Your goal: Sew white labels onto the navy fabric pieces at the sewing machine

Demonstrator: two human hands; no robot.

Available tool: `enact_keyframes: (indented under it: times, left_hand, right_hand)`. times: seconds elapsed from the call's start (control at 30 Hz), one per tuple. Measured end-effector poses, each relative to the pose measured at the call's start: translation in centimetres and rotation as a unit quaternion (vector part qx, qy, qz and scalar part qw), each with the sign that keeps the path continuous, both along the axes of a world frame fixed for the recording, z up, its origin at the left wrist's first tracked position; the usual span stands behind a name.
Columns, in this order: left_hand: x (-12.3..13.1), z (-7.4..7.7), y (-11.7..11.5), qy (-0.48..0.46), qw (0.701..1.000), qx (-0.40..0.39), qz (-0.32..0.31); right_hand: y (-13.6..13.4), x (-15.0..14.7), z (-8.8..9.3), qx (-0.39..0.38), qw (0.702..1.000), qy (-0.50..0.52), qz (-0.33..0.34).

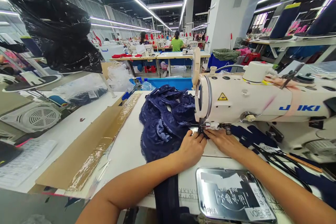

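A heap of navy lace fabric (162,122) lies left of the needle on the white sewing machine (236,94), and one strip hangs over the table's front edge. My left hand (193,147) is closed with bent fingers on the fabric's edge, just in front of the presser foot. From the other side, my right hand (222,140) pinches the same dark fabric, its fingertips close to the needle. The fingertips of both hands partly cover the cloth there, so the seam itself is hidden.
A metal tin lid (233,192) with labels lies before the machine. Black scissors (280,161) and navy scraps (257,134) are to the right. Cardboard (78,150) with shiny tape covers the left table. A black plastic-wrapped cone (55,28) stands upper left. Co-workers sit farther back.
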State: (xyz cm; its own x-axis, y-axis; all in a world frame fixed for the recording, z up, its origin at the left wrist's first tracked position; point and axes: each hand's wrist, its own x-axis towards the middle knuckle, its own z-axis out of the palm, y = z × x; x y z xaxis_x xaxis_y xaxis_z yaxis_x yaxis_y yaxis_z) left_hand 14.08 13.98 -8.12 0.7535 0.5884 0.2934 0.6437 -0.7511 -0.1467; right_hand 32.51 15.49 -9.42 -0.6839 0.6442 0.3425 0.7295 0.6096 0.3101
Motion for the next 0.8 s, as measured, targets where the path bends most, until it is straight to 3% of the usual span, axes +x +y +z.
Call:
enact_keyframes:
  times: [0.2,0.33,0.53,0.8]
  left_hand:
    - [-1.8,0.8,0.5,-0.006,0.996,-0.077,-0.040]
    - [-2.9,1.6,1.5,-0.040,0.992,-0.121,-0.020]
    - [-2.6,2.0,1.6,-0.088,0.989,-0.115,0.011]
    - [-2.6,1.5,1.9,-0.027,0.995,-0.091,0.010]
  right_hand:
    - [-0.4,-0.3,0.4,0.018,0.998,0.054,0.019]
    - [-1.1,-1.0,0.6,-0.005,0.993,0.105,0.046]
    - [-1.2,-1.3,0.5,-0.053,0.982,0.162,0.079]
    - [-0.5,-0.4,-0.5,-0.116,0.965,0.224,0.069]
